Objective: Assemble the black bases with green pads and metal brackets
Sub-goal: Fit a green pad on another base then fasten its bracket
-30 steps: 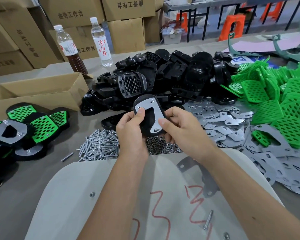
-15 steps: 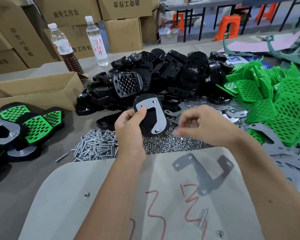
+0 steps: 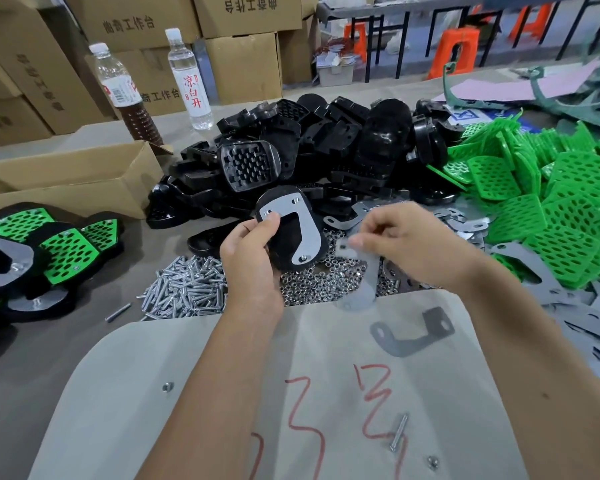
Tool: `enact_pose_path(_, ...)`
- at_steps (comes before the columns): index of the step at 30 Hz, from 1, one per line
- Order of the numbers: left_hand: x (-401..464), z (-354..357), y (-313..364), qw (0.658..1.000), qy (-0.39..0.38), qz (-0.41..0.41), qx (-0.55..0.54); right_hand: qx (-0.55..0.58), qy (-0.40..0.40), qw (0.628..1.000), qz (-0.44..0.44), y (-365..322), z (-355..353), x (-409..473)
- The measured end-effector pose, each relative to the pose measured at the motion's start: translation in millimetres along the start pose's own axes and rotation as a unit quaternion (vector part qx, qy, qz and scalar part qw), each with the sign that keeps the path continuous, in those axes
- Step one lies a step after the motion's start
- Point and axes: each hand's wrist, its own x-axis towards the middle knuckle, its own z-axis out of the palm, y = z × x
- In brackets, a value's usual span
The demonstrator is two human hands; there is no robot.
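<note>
My left hand (image 3: 253, 258) grips the black base (image 3: 291, 233) face-up, so my right hand (image 3: 409, 247), pinching a bracket (image 3: 364, 275), can fit it.

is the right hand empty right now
No, the right hand pinches a blurred grey metal bracket that hangs over the pile of nuts.
</note>
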Motion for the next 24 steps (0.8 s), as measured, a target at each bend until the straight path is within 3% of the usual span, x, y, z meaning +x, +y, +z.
enact_pose_path(3,0.2,0.1,-1.5,1.000,-0.003,-0.004,-0.002,0.155,0.057,0.986,0.027,11.1,-5.0,2.1)
enact_pose_path(5,0.1,0.8,-1.5,1.000,-0.004,-0.004,0.001,0.197,0.101,0.975,0.028,15.3,-6.5,2.4)
enact_pose_path(10,-4.0,3.8,-1.3,0.999,-0.025,0.005,0.040,0.182,0.213,0.960,0.022,24.4,-8.8,3.4)
enact_pose_path(14,-8.7,7.4,-1.3,0.997,-0.040,0.015,0.060,0.171,0.259,0.950,0.032,23.8,-7.2,5.6)
enact_pose_path(17,-7.9,6.0,-1.7,0.998,-0.033,0.006,0.055,0.003,0.270,0.963,0.018,18.5,-11.2,3.2)
enact_pose_path(19,-5.1,5.9,-0.9,0.999,-0.028,-0.001,0.044,-0.060,0.171,0.983,-0.026,6.1,-15.4,-2.9)
enact_pose_path(21,-2.4,7.9,-0.6,0.999,-0.025,-0.005,0.038,-0.102,-0.011,0.995,0.008,-7.5,-17.2,-10.4)
enact_pose_path(24,-1.9,8.8,-1.3,0.999,-0.018,-0.008,0.033,-0.202,-0.213,0.951,0.101,-23.1,-18.7,-18.5)
